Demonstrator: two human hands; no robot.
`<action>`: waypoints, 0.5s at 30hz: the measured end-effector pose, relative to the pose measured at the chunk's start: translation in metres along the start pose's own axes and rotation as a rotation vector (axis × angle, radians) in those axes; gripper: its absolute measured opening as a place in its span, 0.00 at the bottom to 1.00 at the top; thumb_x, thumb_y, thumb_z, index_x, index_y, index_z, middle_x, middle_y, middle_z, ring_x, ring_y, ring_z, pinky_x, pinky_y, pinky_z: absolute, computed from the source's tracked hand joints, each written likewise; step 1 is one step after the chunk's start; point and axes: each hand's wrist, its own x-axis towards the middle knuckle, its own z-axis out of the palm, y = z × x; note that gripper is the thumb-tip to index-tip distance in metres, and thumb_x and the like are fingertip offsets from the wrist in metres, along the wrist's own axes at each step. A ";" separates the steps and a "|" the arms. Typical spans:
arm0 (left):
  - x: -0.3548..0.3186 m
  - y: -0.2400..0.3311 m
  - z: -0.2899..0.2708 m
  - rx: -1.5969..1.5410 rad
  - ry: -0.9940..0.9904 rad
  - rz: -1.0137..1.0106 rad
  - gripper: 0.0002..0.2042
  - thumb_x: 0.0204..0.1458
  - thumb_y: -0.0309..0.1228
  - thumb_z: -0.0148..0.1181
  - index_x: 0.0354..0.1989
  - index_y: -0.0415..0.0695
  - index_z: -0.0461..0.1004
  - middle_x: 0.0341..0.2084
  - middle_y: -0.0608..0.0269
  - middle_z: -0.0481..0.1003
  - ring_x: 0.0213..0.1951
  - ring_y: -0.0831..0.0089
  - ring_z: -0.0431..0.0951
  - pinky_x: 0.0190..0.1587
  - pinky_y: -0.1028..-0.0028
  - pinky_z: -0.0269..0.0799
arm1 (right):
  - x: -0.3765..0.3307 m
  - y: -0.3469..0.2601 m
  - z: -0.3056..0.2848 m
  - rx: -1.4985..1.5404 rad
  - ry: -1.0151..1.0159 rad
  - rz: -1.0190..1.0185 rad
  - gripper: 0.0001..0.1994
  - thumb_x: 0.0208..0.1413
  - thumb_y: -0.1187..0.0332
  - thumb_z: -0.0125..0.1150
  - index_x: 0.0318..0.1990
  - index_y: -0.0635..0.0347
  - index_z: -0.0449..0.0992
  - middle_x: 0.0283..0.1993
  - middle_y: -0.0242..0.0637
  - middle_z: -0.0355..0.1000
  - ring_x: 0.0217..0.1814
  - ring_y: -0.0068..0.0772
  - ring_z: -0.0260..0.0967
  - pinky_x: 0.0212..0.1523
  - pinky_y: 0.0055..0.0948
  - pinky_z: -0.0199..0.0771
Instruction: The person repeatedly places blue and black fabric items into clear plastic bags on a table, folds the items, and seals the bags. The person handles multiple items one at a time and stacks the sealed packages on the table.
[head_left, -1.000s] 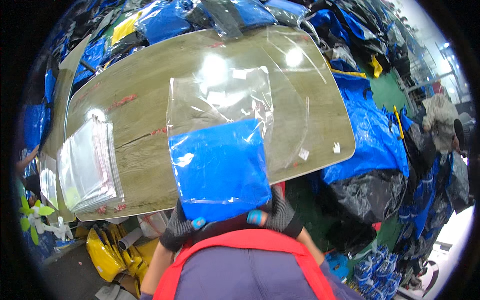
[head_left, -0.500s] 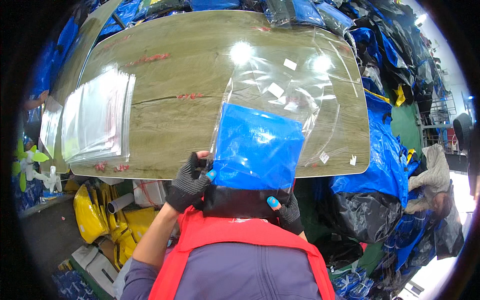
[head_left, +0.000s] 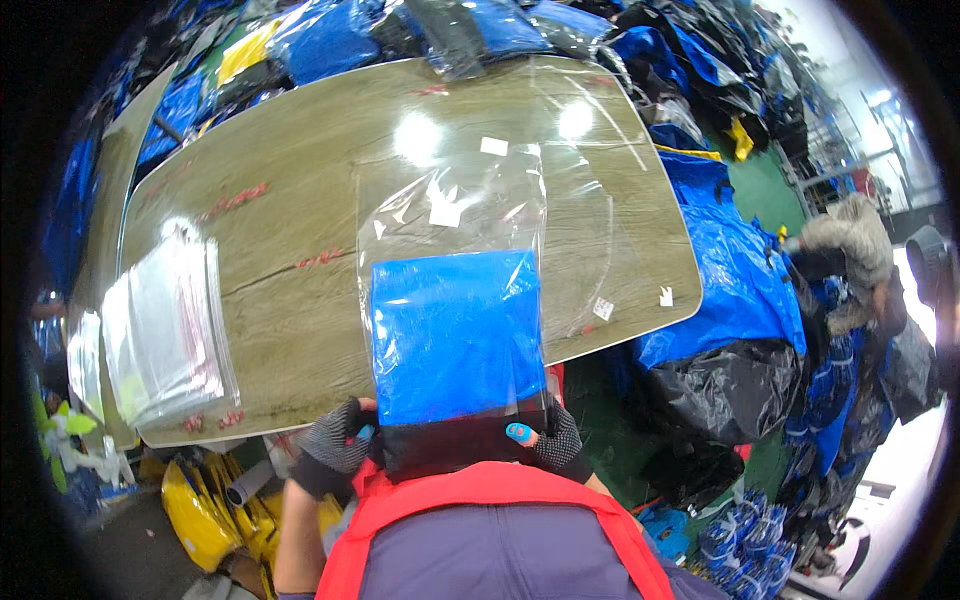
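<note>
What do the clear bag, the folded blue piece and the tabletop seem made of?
Clear bag: thin glossy plastic film, wrinkled and see-through.
Folded blue piece: probably coated fabric or plastic sheeting; creased and shiny, though the bag may add gloss.
Tabletop: perhaps wood-look laminate; dark grain, bright light reflections.

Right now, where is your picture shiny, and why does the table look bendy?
In the head view, white glare spots sit on the table, probably reflected lights; in the head view, shiny streaks cross the clear bag and the blue folded piece; in the head view, the fisheye lens bends straight edges, so the table may look curvier than it is.
</note>
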 end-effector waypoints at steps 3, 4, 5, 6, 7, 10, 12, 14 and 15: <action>0.034 0.009 -0.022 -0.554 0.237 0.081 0.20 0.54 0.30 0.61 0.54 0.39 0.66 0.46 0.60 0.72 0.48 0.71 0.72 0.53 0.69 0.69 | 0.000 -0.005 0.001 0.024 -0.008 -0.075 0.35 0.45 0.58 0.73 0.59 0.65 0.64 0.54 0.43 0.70 0.58 0.37 0.65 0.58 0.36 0.65; 0.045 0.009 -0.018 -0.732 0.155 0.245 0.25 0.51 0.32 0.64 0.56 0.39 0.64 0.46 0.60 0.72 0.48 0.70 0.72 0.53 0.69 0.69 | 0.002 -0.012 -0.002 0.043 -0.062 -0.076 0.36 0.44 0.58 0.74 0.59 0.65 0.64 0.55 0.43 0.70 0.58 0.37 0.65 0.58 0.35 0.65; 0.050 0.008 -0.011 -0.897 0.161 0.295 0.29 0.49 0.34 0.66 0.58 0.39 0.62 0.47 0.59 0.72 0.47 0.69 0.72 0.53 0.68 0.69 | 0.005 -0.021 -0.004 0.032 -0.178 -0.082 0.37 0.44 0.58 0.75 0.59 0.65 0.64 0.55 0.43 0.70 0.58 0.37 0.65 0.58 0.35 0.65; 0.051 0.006 -0.002 -0.760 -0.047 -0.014 0.40 0.43 0.39 0.72 0.63 0.40 0.57 0.51 0.56 0.70 0.50 0.66 0.71 0.54 0.65 0.69 | 0.009 -0.033 -0.009 -0.003 -0.364 -0.063 0.42 0.41 0.58 0.77 0.61 0.65 0.61 0.58 0.45 0.67 0.60 0.38 0.64 0.60 0.36 0.64; 0.045 0.002 0.014 -0.654 -0.017 0.096 0.45 0.39 0.38 0.75 0.65 0.40 0.55 0.54 0.54 0.68 0.54 0.64 0.69 0.56 0.63 0.67 | 0.013 -0.046 -0.013 0.121 -0.261 -0.091 0.43 0.40 0.57 0.77 0.62 0.65 0.59 0.59 0.45 0.66 0.61 0.38 0.63 0.61 0.37 0.64; 0.015 -0.007 0.043 -0.632 -0.245 0.091 0.52 0.33 0.37 0.79 0.67 0.42 0.50 0.62 0.55 0.60 0.62 0.64 0.61 0.62 0.62 0.60 | 0.036 -0.078 -0.027 0.533 -0.204 -0.113 0.48 0.39 0.56 0.77 0.66 0.62 0.54 0.63 0.46 0.61 0.64 0.39 0.60 0.63 0.40 0.63; 0.000 -0.009 0.041 -0.649 -0.315 -0.008 0.54 0.32 0.37 0.80 0.68 0.43 0.48 0.64 0.55 0.58 0.63 0.64 0.59 0.64 0.61 0.57 | 0.042 -0.087 -0.023 0.352 -0.252 -0.001 0.47 0.41 0.54 0.75 0.67 0.60 0.53 0.65 0.46 0.59 0.66 0.40 0.58 0.63 0.39 0.63; 0.001 -0.006 0.023 -0.595 -0.402 0.056 0.55 0.31 0.37 0.80 0.68 0.43 0.47 0.63 0.54 0.58 0.63 0.63 0.59 0.64 0.61 0.56 | 0.045 -0.084 -0.013 0.136 -0.315 0.019 0.47 0.43 0.55 0.74 0.67 0.60 0.53 0.66 0.46 0.58 0.68 0.41 0.56 0.66 0.41 0.58; 0.006 -0.002 0.012 -0.672 -0.470 0.230 0.53 0.34 0.37 0.78 0.68 0.42 0.47 0.62 0.53 0.60 0.62 0.63 0.61 0.64 0.62 0.58 | 0.044 -0.081 -0.005 0.103 -0.394 -0.075 0.47 0.43 0.55 0.74 0.68 0.60 0.53 0.66 0.46 0.58 0.68 0.41 0.55 0.67 0.41 0.56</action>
